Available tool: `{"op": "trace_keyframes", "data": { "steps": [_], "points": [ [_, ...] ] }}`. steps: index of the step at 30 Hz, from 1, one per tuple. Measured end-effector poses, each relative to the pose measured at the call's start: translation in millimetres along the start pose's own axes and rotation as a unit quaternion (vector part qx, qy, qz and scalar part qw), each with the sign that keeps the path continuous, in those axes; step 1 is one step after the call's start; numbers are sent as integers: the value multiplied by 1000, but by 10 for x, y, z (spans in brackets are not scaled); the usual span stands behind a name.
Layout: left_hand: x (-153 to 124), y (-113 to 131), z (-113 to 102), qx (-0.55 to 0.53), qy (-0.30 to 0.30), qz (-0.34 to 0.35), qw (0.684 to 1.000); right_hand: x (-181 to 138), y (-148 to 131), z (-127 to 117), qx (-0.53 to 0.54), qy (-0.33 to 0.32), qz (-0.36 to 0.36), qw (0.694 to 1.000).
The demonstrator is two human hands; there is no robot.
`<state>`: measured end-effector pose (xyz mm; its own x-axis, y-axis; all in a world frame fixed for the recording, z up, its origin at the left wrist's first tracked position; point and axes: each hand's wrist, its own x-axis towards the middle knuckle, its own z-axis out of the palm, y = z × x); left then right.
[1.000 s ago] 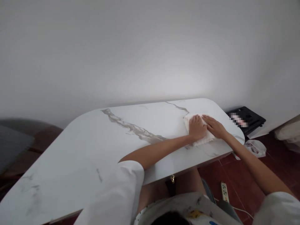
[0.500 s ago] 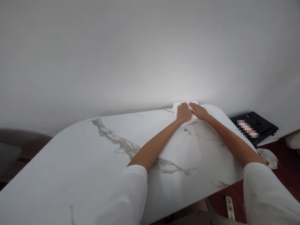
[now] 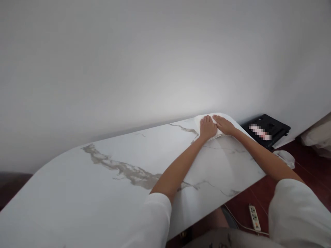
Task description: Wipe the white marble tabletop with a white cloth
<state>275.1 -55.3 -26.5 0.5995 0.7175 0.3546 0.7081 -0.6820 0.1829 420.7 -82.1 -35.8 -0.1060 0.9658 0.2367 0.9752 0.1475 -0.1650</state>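
A white cloth point(image 3: 220, 133) lies on the far right corner of a white marble-patterned tabletop point(image 3: 103, 193), close to the wall. My left hand point(image 3: 208, 127) presses down on it, fingers together and pointing at the wall. Just beside it, my right hand point(image 3: 224, 125) holds the cloth's right part, its fingers slanting left and nearly touching the left hand. Both arms are stretched far forward. Much of the cloth is hidden beneath the hands.
A pale wall point(image 3: 155, 69) runs along the table's far edge. Right of the table are a black case point(image 3: 278, 127), a white crumpled bag point(image 3: 286, 158) and a pale fabric bundle point(image 3: 319, 136). A power strip point(image 3: 254, 217) with a cable lies on the dark red floor point(image 3: 307, 182).
Both hands and the cloth have slid along the far edge toward the table's right corner. My view has turned to the right, showing more floor and the power strip's cable.
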Motion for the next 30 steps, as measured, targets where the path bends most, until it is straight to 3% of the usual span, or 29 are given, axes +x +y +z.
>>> {"op": "trace_keyframes", "data": {
  "steps": [5,9,13,16,19,23,27,30],
  "points": [
    [-462,249,-159,-5,-21,21,1000,-602,-295,-130,-22,7,18,1000],
    [-1007,443,-354,-16,-49,21,998,-1162,-624,-218,-35,14,2,999],
    [-1554,635,-568,-52,-98,3,994,-1699,-931,-319,-24,14,-19,999],
    [-1785,816,-693,-95,-146,-18,985,-2000,-1016,-417,-18,6,-30,999],
    [-1804,1044,-727,-143,-173,-38,974,-2193,-905,-518,-27,0,-23,999],
    [-1582,1348,-601,-191,-156,-30,969,-2290,-515,-595,-63,-7,12,998],
    [-1208,1492,-365,-186,-102,-13,977,-2158,-82,-574,-87,-3,38,995],
    [-881,1442,-177,-167,-68,1,984,-1895,162,-530,-92,3,41,995]
  ]
}}
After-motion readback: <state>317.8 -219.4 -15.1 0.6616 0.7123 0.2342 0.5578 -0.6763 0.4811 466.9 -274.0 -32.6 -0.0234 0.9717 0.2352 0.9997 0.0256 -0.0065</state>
